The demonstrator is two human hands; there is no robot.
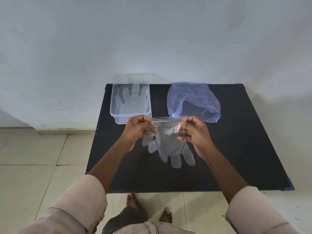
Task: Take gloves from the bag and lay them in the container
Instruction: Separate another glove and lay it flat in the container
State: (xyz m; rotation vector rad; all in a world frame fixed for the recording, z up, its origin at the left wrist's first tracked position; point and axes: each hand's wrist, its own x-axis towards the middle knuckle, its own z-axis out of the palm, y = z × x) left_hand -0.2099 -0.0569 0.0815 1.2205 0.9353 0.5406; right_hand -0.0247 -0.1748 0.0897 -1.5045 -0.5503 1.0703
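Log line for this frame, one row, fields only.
left hand: holds glove cuff | right hand: same cuff | glove: above table | container: gloves inside | bag: right of container

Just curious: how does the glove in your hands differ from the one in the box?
The held glove hangs in the air with fingers down, pinched at the cuff by the left hand and right hand. The boxed glove lies flat in the container, fingers towards the wall. Both are clear thin plastic.
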